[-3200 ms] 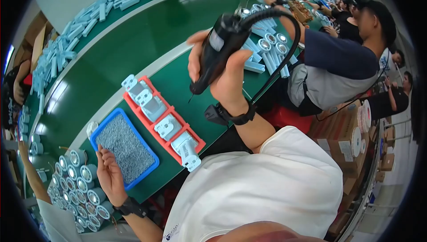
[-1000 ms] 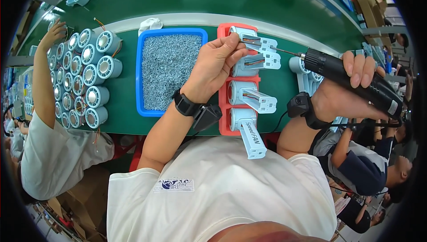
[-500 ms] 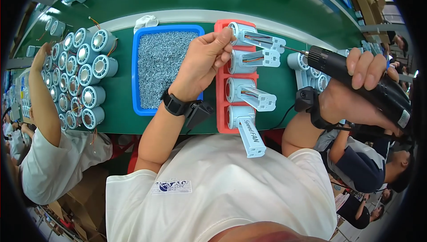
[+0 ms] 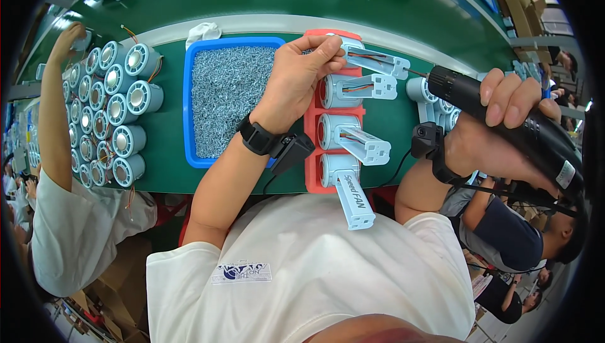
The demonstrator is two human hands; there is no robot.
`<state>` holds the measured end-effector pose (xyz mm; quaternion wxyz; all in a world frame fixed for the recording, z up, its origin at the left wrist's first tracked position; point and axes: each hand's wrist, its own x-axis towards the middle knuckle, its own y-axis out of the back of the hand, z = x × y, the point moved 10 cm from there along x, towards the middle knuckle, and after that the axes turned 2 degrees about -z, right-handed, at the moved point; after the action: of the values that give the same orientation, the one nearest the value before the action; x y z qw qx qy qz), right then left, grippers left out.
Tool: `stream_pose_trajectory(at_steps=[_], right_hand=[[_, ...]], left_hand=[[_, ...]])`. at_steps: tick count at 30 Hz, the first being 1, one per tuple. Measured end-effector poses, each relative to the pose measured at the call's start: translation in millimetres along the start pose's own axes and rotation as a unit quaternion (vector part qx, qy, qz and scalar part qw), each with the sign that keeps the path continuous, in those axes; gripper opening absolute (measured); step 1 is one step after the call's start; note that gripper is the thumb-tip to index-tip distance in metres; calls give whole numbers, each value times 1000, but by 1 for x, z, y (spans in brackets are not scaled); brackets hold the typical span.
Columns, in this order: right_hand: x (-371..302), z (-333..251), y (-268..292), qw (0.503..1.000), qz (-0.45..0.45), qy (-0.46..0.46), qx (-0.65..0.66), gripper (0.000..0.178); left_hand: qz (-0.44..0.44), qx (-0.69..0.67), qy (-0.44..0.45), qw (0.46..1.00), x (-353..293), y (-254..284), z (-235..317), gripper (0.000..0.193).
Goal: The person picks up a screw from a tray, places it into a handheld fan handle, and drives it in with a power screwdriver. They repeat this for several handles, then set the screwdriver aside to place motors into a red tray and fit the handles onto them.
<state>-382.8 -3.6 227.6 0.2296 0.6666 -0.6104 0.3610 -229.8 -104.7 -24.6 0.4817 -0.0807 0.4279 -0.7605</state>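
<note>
A black electric screwdriver (image 4: 472, 100) is gripped in my right hand (image 4: 504, 113). Its bit points left, close to the free end of the open handle (image 4: 378, 63) on the farthest light-blue fan; I cannot tell if they touch. My left hand (image 4: 299, 75) is closed in a pinch over that fan's round body, and whatever is between the fingertips is too small to make out. Wires show inside the open handle. Nearer me in the red holder (image 4: 311, 176) sit more light-blue fans: one (image 4: 362, 87), another (image 4: 356, 138), and the nearest (image 4: 353, 195) with its handle covered.
Left of the holder stands a blue tray (image 4: 188, 110) full of small screws, with a white cloth (image 4: 203, 33) behind it. Round fan bodies (image 4: 126, 110) with wires stand grouped farther left, where a co-worker's arm (image 4: 55, 110) reaches in. More fan parts (image 4: 425, 100) lie beneath the screwdriver.
My left hand has shifted slightly right over the farthest fan. The screwdriver has moved a little left with my right hand. At the left, the co-worker's hand has reached farther away.
</note>
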Motion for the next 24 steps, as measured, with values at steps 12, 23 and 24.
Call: stream_pose_trajectory(at_steps=[12, 23, 24], right_hand=[[2, 17, -12, 999, -10, -12, 32, 84], [-12, -3, 33, 967, 222, 70, 100, 77], [-16, -6, 34, 961, 246, 63, 106, 77]], left_hand=[[-12, 27, -14, 999, 1, -1, -2, 22], [-19, 16, -29, 999, 1, -8, 0, 14], [-48, 21, -23, 998, -5, -10, -1, 14]])
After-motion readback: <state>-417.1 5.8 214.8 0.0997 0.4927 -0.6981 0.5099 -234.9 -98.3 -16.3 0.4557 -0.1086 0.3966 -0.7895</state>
